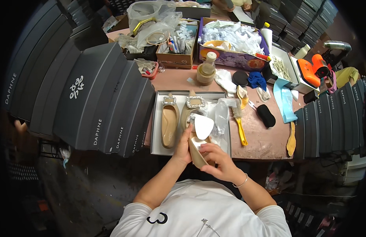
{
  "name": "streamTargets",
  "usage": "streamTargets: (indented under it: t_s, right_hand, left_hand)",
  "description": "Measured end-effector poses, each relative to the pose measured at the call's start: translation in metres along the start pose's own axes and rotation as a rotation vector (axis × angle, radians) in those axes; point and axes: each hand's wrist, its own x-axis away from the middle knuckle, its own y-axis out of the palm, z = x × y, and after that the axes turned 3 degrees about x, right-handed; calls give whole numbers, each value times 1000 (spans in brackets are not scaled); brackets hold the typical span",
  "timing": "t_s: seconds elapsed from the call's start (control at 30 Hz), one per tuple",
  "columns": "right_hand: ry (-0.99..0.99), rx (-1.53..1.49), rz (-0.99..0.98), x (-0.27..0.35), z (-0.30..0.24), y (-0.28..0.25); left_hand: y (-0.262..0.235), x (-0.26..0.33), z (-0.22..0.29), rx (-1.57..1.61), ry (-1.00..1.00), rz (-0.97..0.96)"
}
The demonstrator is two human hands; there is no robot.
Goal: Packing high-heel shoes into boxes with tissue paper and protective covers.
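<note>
"Where was the beige shoe (195, 157) held?"

"Over the open box's (155, 135) six-o'clock edge, by the left hand (183, 149), closed on its nine-o'clock side; a white piece (203, 127) was seen at twelve."

"And the right hand (224, 165)?"

"Its half-curled fingers were laid at the three-o'clock side; whether anything was gripped could not be told."

Boxes (86, 100) stand at 9 o'clock, a bottle (206, 73) at 1 o'clock, a blue cloth (257, 80) at 2 o'clock.
</note>
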Motion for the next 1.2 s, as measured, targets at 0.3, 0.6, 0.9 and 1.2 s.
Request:
streamTargets:
  t_s: [0.3, 0.6, 0.9, 1.2]
  right_hand:
    - [169, 259, -260, -25, 21, -17]
    - [107, 468, -126, -22, 47, 14]
    - [327, 619, 18, -20, 96, -26]
    - [-42, 660, -20, -87, 53, -6]
  left_hand:
    - [4, 22, 11, -283, 232, 114]
    - [13, 13, 11, -404, 230, 113]
    - [3, 4, 20, -181, 255, 222]
    - [16, 15, 8, -185, 265, 200]
